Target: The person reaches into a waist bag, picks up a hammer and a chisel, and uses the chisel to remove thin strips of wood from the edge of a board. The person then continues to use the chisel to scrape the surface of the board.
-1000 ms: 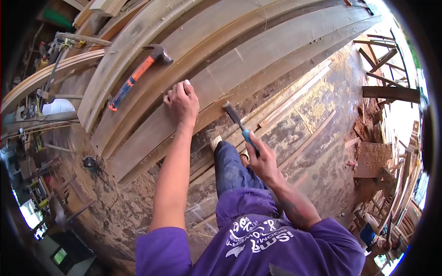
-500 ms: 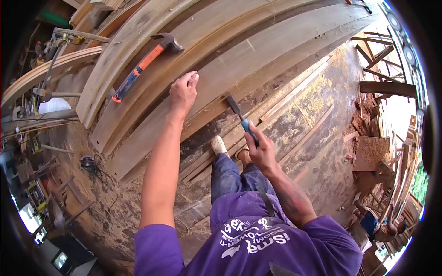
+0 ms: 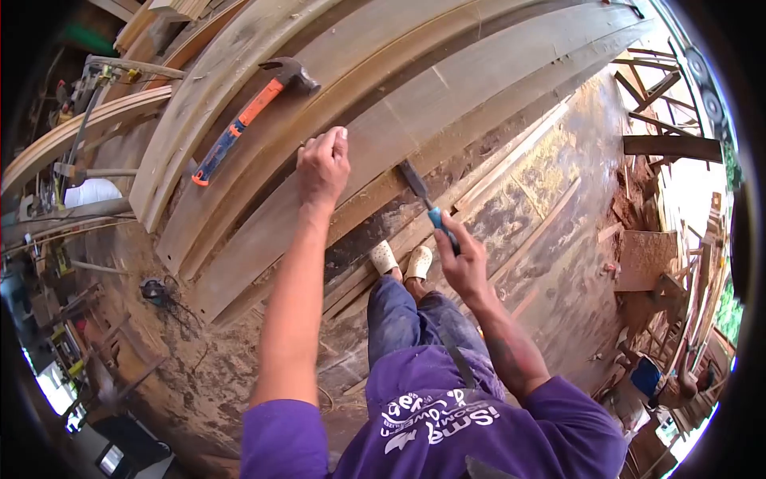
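A chisel [image 3: 416,185] with a broad dark blade and blue handle is gripped in my right hand [image 3: 465,259]. Its blade tip lies right at the near edge of the closest long wooden plank [image 3: 383,132]. Over that same plank is my left hand [image 3: 323,166], fingers curled together with the thumb against them; I cannot tell whether anything is inside. Left of it, a claw hammer [image 3: 254,112] with an orange and blue handle rests on the neighbouring planks, its head pointing away from me.
More long planks [image 3: 231,68] lie side by side beyond the hammer. Thin wood strips [image 3: 511,152] and sawdust cover the ground near my feet [image 3: 384,257]. A corded power tool [image 3: 153,289] sits on the floor at left. Stacked timber [image 3: 674,148] stands at right.
My left hand has shifted slightly right over the plank. My right hand and the chisel have moved a little right and nearer me. The hammer stays put.
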`<state>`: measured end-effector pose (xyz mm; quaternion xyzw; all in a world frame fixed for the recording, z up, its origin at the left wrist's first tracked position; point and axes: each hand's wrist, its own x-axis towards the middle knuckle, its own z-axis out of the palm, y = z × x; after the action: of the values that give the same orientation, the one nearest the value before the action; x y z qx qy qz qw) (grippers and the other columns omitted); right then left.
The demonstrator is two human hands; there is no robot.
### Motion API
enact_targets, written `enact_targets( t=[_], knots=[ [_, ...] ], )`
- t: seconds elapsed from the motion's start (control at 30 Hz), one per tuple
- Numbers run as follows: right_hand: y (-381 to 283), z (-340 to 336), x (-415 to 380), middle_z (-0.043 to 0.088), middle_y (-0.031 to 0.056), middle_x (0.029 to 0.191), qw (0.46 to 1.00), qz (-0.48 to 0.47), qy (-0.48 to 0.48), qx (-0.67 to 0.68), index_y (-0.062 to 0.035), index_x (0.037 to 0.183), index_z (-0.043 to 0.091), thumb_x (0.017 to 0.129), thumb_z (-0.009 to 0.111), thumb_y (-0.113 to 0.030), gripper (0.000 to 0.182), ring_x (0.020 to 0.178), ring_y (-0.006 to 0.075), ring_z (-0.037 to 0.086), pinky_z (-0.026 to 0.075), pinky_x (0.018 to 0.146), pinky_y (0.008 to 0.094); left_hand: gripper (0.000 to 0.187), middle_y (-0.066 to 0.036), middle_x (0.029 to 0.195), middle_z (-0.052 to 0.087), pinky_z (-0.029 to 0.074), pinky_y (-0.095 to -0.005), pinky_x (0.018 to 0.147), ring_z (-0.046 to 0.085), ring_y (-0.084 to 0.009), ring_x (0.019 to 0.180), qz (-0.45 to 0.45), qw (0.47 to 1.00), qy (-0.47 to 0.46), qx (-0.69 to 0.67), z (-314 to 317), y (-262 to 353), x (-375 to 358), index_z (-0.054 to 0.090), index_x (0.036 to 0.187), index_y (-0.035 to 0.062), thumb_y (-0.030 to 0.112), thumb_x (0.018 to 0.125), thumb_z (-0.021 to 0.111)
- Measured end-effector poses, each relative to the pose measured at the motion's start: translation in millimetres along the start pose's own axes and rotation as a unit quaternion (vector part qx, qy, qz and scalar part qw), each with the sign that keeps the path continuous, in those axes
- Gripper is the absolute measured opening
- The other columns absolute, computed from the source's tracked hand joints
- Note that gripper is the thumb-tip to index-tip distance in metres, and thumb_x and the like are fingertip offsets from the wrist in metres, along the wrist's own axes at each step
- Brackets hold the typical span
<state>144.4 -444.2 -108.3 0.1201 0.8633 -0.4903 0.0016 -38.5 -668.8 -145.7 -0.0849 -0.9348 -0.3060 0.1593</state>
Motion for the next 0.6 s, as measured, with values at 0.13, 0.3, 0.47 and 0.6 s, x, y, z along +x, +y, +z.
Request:
enact_targets(
  t=[0.13,0.3,0.47,0.6],
  knots=[
    [14.9,-16.4,-18.1,0.072,0.0198,0.101,1.000,-0.029,-0.002,0.013,-0.0045,0.121,0.067,0.092,0.069,-0.012,0.030,0.089,0.0248,0.073,0.056,0.076,0.0332,0.023,-0.012,0.091,0.071,0.049,-0.0460,0.079,0.065,-0.0336,0.086,0.011,1.000,0.012,-0.014,3.0,-0.7,-0.5,0.068,0.102,0.0087,0.026,0.100,0.054],
    [13.1,-4.5,3.9,0.071,0.0203,0.092,0.999,-0.025,0.013,0.033,-0.0059,0.122,0.067,0.093,0.069,-0.014,0.030,0.069,0.0165,0.065,0.050,0.062,0.0302,0.025,-0.013,0.093,0.071,0.049,-0.0462,0.080,0.065,-0.0342,0.088,-0.016,1.000,-0.008,0.010,2.8,-1.4,-3.5,0.070,0.101,0.0084,0.027,0.100,0.053],
    [3.4,-2.8,-29.1,0.072,0.0207,0.101,0.999,0.011,-0.037,0.035,-0.0052,0.120,0.067,0.092,0.070,-0.011,0.029,0.085,0.0213,0.072,0.054,0.074,0.0336,0.029,-0.015,0.096,0.070,0.049,-0.0463,0.079,0.064,-0.0356,0.089,-0.045,0.994,0.074,-0.070,-18.5,-9.2,-10.5,0.070,0.097,0.0057,0.030,0.100,0.054],
    [-3.7,15.7,-22.3,0.071,0.0223,0.105,0.998,-0.019,-0.031,0.053,-0.0054,0.121,0.067,0.091,0.070,-0.011,0.031,0.093,0.0283,0.073,0.056,0.079,0.0353,0.033,-0.015,0.090,0.067,0.048,-0.0469,0.078,0.062,-0.0369,0.087,-0.169,0.976,0.008,0.140,-53.1,-61.1,-65.7,0.066,0.088,0.0033,0.033,0.098,0.057]
  ],
)
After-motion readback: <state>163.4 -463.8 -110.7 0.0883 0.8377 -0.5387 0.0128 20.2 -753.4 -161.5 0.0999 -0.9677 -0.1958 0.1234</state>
